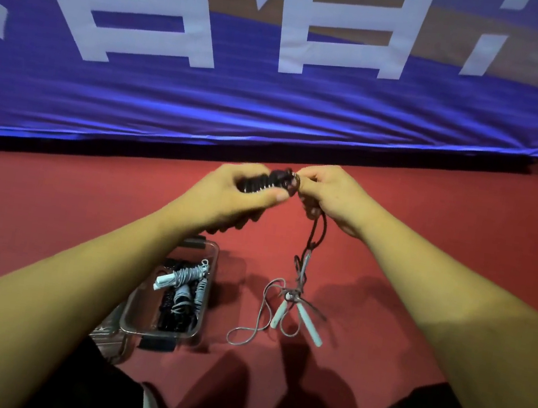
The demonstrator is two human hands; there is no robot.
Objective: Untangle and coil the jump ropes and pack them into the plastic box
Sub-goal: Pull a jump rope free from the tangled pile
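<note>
**Black rope in both hands, above the floor**

Your left hand is clenched around the black rope, fingers and thumb wrapped round its tightly wound bundle. Your right hand meets it at the bundle's right end, and its fingertips pinch the cord there. Both hands are raised in front of you, clear of the floor.

A dark tail of the black rope hangs from under your right hand. It drops to the pale rope, which lies on the floor between your knees. The two meet in a small snarl just above the pale handles. You cannot tell whether they are knotted or only crossed. The two pale handles splay apart, and the pale cord loops loosely to their left.

The box stands open on the floor under your left forearm, just left of the pale rope and apart from it. Inside it lie coiled ropes, white-grey ones on top of black ones. A clear ridged piece leans at its near left corner, partly hidden by your arm.

A blue banner with large white lettering fills the background beyond the floor.
</note>
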